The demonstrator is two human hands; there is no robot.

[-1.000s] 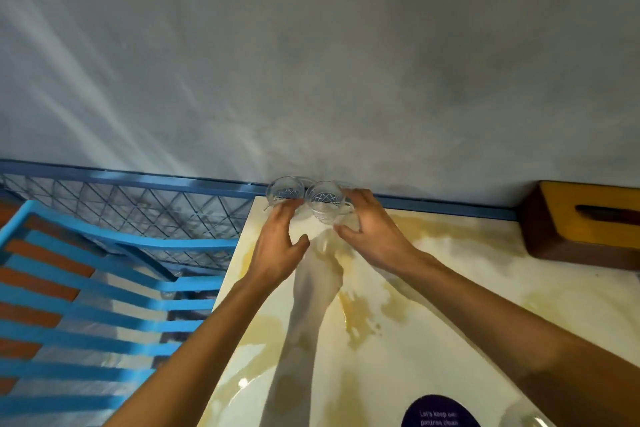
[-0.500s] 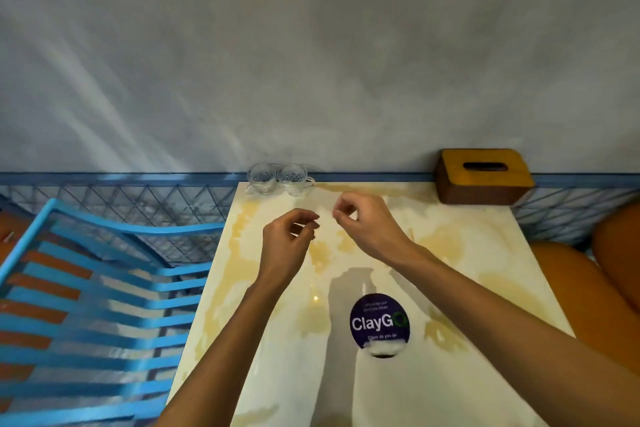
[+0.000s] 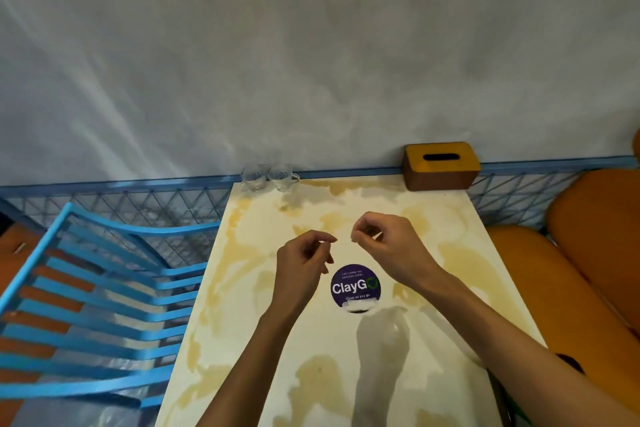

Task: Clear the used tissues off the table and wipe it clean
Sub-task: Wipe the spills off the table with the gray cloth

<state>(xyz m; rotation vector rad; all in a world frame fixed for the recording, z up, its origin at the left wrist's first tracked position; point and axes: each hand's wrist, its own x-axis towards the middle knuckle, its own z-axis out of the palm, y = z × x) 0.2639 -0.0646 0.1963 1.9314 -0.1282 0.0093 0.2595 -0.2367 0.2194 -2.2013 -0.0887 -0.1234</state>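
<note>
My left hand (image 3: 304, 267) and my right hand (image 3: 388, 246) hang in the air over the middle of the cream bench with yellow-brown stains (image 3: 322, 350); they do not touch it; the fingers of both are curled in toward the thumbs, and I see nothing held in either one.

I see no used tissues on the bench, so I think that part of the job is done; the bench top looks blotchy, but I cannot tell if the blotches are spills or just its pattern; I have no cloth, so I think the wiping is not done yet.

The two small clear glass cups (image 3: 256, 177) stand side by side at the far left corner, right by the grey wall (image 3: 311, 62); I think they sit there to leave room for wiping; both look empty.

The yellow and brown wooden tissue box (image 3: 441, 166) sits at the far right corner, also by the wall; its slot is dark and no tissue pokes out, so I cannot tell what is inside.

A round purple sticker (image 3: 355, 286) lies flat just below my hands.
</note>
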